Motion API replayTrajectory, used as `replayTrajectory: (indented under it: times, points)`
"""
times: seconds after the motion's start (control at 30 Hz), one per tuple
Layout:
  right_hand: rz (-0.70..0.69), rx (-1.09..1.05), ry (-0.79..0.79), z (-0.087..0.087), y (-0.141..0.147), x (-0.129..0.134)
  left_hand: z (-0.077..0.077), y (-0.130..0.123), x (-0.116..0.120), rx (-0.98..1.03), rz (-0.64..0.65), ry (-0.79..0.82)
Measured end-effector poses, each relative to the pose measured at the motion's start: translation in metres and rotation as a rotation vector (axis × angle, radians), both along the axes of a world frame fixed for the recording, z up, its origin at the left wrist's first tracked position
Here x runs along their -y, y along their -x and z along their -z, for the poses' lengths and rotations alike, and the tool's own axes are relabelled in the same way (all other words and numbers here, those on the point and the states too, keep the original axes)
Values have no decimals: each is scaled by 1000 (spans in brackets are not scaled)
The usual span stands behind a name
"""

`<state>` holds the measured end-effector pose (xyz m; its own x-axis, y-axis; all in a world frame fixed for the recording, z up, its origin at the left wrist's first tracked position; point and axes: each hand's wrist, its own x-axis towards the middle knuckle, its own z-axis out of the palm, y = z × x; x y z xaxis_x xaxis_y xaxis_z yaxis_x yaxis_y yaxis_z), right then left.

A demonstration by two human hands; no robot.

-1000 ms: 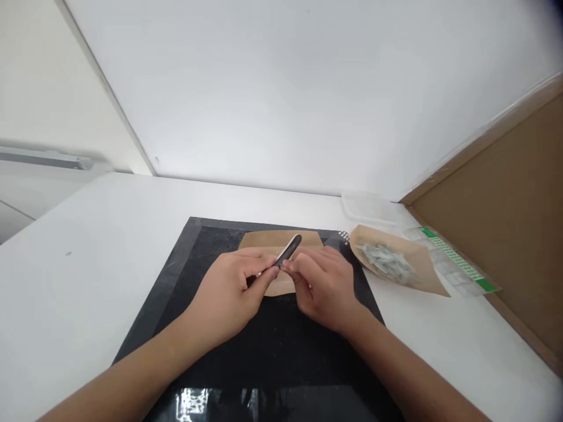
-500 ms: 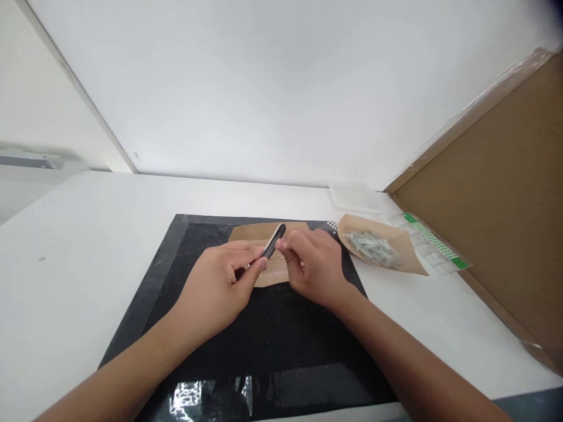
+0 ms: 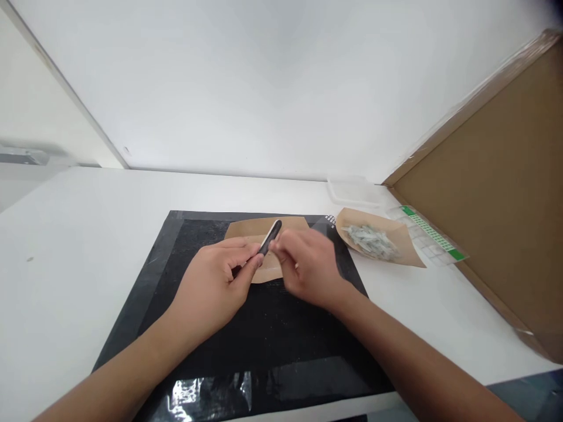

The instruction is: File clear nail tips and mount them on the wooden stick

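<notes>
Pinched between the thumb and fingers of my left hand (image 3: 220, 269) is a slim black bar with a pale strip (image 3: 271, 237), tilted up to the right. My right hand (image 3: 308, 264) is closed right beside the bar, its fingertips at the bar's right side; whatever they pinch is too small to make out. Under both hands, a brown paper sheet (image 3: 250, 227) lies on the black mat (image 3: 264, 334). To the right, a second brown paper (image 3: 409, 255) bears a pile of small translucent pieces (image 3: 372, 241).
A clear plastic box with a green-and-white strip (image 3: 433, 231) lies on the right, near a brown cardboard panel (image 3: 497, 193). Behind the papers sits a translucent lid or tray (image 3: 354, 190). The white table (image 3: 65, 264) surrounds the mat, with a white wall behind.
The whole view has shifted slightly. My left hand still holds the bar at much the same angle, and my right fingertips remain close beside it.
</notes>
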<state>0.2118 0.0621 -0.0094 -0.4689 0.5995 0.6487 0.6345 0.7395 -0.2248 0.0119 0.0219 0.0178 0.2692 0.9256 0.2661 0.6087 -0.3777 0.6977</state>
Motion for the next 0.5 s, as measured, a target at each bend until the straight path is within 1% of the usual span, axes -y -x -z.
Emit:
replayTrajectory:
  times: [0.07,0.13,0.17,0.23,0.27,0.33,0.4,0.5]
  points:
    - [-26,9,8,-1,0,1,0,0,0,12,6,4]
    - [43,-40,-4,-3,0,2,0,-1,0,12,-7,7]
    - [47,-41,3,-4,0,2,0,-1,1,11,-12,7]
    - [-50,34,32,-5,1,3,-1,0,1,15,-10,-1]
    - [-61,48,18,-5,1,3,-1,0,1,20,-9,-7]
    - [19,-9,-68,-4,3,3,-2,1,0,19,-21,-14]
    - [52,-37,-95,-3,3,3,-2,2,-1,8,-31,-15]
    - [-42,24,-20,-4,2,2,-2,2,-1,19,-14,-9]
